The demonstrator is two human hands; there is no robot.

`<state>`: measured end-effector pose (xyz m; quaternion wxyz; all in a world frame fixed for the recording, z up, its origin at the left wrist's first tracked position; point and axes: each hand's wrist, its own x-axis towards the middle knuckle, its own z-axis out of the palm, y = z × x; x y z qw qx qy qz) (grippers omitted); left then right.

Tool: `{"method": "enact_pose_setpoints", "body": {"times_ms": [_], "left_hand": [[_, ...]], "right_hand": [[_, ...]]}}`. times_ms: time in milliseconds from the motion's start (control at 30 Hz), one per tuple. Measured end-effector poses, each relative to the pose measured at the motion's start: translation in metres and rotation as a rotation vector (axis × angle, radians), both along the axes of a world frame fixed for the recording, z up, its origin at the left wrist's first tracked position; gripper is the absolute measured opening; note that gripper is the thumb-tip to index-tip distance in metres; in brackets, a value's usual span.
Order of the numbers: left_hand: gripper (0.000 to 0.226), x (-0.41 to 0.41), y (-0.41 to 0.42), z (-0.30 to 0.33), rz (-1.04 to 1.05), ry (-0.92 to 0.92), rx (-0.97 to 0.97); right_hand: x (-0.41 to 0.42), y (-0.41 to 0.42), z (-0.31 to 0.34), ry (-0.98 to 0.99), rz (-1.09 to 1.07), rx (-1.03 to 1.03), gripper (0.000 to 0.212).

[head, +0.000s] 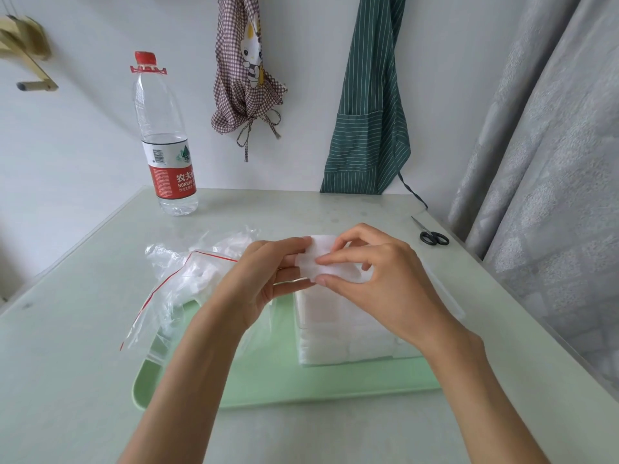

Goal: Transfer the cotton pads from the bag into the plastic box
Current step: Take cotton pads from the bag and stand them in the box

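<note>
A small stack of white cotton pads (322, 254) is held above the clear plastic box (338, 329). My left hand (268, 279) pinches its left edge and my right hand (375, 276) pinches its right side from above. The box stands on a pale green tray (268, 383) and holds several stacked white pads. The clear zip bag (181, 283) with a red seal strip lies crumpled to the left, partly on the tray, with more pads inside it.
A water bottle (167, 142) with a red cap stands at the back left of the table. Small black-handled scissors (432, 234) lie at the right edge. Two aprons hang on the wall behind. A grey curtain hangs on the right.
</note>
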<state>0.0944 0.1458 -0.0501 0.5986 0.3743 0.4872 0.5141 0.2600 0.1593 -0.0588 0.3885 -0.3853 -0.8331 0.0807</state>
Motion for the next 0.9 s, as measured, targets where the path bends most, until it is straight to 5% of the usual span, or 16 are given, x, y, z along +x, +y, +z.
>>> {"method": "enact_pose_setpoints", "body": {"times_ms": [167, 500, 800, 900], "left_hand": [[0.015, 0.000, 0.001, 0.000, 0.034, 0.050, 0.019], [0.017, -0.008, -0.001, 0.001, 0.027, 0.145, 0.056], [0.033, -0.002, -0.002, 0.001, -0.122, 0.217, -0.014], [0.023, 0.000, -0.003, 0.001, -0.129, 0.224, 0.004]], "right_hand": [[-0.005, 0.003, -0.003, 0.063, 0.003, -0.011, 0.008], [0.004, 0.005, 0.005, 0.438, -0.008, -0.642, 0.017], [0.004, 0.004, 0.003, 0.465, 0.021, -0.732, 0.015], [0.003, 0.004, 0.002, 0.468, 0.011, -0.701, 0.012]]}}
